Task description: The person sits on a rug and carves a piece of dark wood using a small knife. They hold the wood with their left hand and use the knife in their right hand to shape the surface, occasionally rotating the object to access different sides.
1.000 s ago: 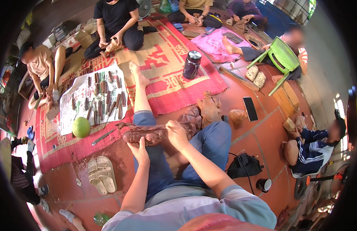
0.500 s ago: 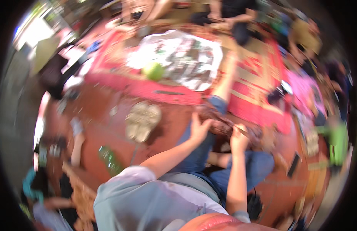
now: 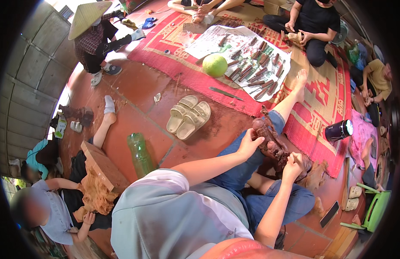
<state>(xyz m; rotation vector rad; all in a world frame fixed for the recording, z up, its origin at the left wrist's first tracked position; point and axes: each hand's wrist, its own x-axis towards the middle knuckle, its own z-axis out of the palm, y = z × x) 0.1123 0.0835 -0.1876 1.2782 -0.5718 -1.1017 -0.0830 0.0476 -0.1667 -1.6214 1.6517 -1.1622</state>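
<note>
A dark reddish-brown wood carving (image 3: 272,144), knobbly and tall, leans across my lap by my bent blue-jeaned legs. My left hand (image 3: 249,146) grips its left side, thumb lying over the surface. Close to the carving's lower right, my right hand (image 3: 292,166) is closed in a fist around a thin carving tool, which its fingers mostly hide. Beyond my outstretched foot, many dark-handled carving tools (image 3: 262,60) lie in rows on a white printed sheet (image 3: 213,39). A green round fruit (image 3: 214,65) sits on that sheet's near edge.
Beige sandals (image 3: 189,116), a green plastic bottle (image 3: 141,154) and a flat blade (image 3: 225,93) lie ahead and left. A black cylindrical lamp (image 3: 338,130) and a phone (image 3: 329,214) are at right. People sit around the red mat (image 3: 314,114); one person at left holds a wood block (image 3: 103,164).
My view has turned left, so the scene shifts rightward, and the blur has cleared. Both hands stay at the carving; the tool seen in my right hand before is now mostly hidden.
</note>
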